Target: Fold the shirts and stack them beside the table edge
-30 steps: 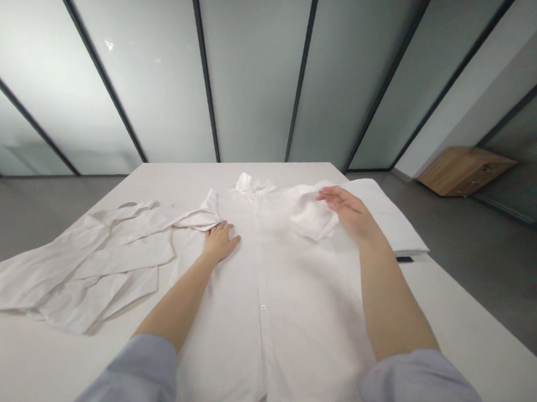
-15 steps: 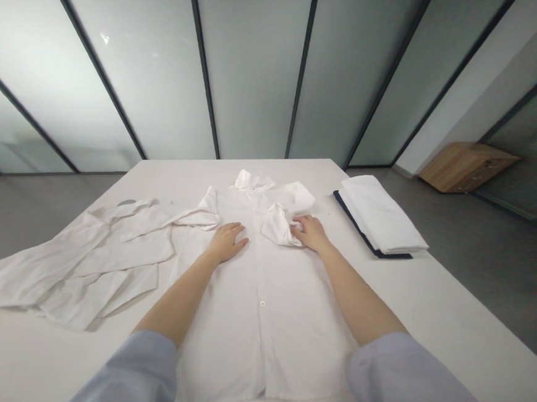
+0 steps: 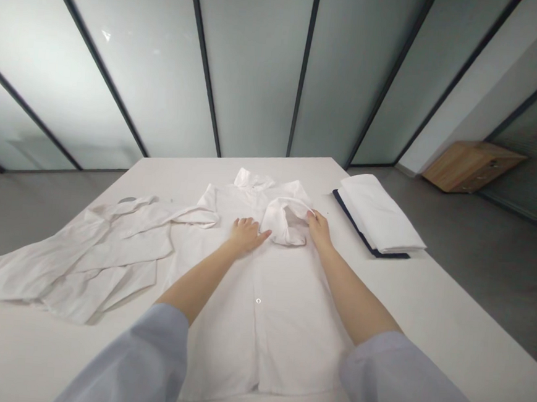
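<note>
A white shirt (image 3: 286, 326) lies front side up on the table, its collar (image 3: 251, 179) at the far end and its hem toward me. My right hand (image 3: 319, 230) pinches the edge of the sleeve (image 3: 276, 217) on the right, holding its opening raised and gaping over the chest. On the shirt front, left of that sleeve, my left hand (image 3: 247, 235) rests with fingers apart, its thumb reaching the sleeve's lower edge. The other sleeve (image 3: 197, 216) stretches out to the left.
Another white garment (image 3: 82, 261) lies rumpled on the left of the white table (image 3: 455, 315). At the right edge sits a folded white cloth (image 3: 379, 213) on a dark folded piece (image 3: 392, 255). Beyond the table stand frosted glass panels and a wooden cabinet (image 3: 471, 167).
My right hand has lifted the sleeve edge up and slightly right, opening it wider. My left hand has slid right across the shirt front toward the sleeve.
</note>
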`<act>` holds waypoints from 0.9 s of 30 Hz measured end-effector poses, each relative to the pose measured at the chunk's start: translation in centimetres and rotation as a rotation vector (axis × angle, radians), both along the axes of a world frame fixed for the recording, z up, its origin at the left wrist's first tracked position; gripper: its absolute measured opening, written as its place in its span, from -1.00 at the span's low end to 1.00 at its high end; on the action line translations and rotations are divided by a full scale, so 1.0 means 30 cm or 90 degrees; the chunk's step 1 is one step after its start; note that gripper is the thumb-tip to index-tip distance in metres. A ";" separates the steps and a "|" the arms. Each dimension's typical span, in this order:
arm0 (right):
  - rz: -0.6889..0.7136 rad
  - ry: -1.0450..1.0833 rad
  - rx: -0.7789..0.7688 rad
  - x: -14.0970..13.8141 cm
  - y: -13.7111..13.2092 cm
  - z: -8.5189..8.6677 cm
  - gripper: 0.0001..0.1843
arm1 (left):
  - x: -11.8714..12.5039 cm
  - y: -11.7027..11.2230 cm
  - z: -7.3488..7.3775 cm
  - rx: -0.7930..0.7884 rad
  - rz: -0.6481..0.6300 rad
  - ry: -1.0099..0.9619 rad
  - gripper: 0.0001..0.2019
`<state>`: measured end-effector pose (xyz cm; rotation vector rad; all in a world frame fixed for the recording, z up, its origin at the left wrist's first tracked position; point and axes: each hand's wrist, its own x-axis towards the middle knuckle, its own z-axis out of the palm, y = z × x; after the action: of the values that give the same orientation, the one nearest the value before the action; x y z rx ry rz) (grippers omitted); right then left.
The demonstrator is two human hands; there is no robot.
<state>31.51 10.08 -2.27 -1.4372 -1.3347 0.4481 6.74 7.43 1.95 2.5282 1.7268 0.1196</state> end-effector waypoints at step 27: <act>-0.046 0.054 -0.039 -0.010 0.009 0.002 -0.35 | -0.373 -0.084 0.030 -0.693 0.062 -0.768 -0.41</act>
<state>31.22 10.36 -2.20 -1.4953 -1.2078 0.5004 -4.45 4.91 2.86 1.1051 0.9272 0.4384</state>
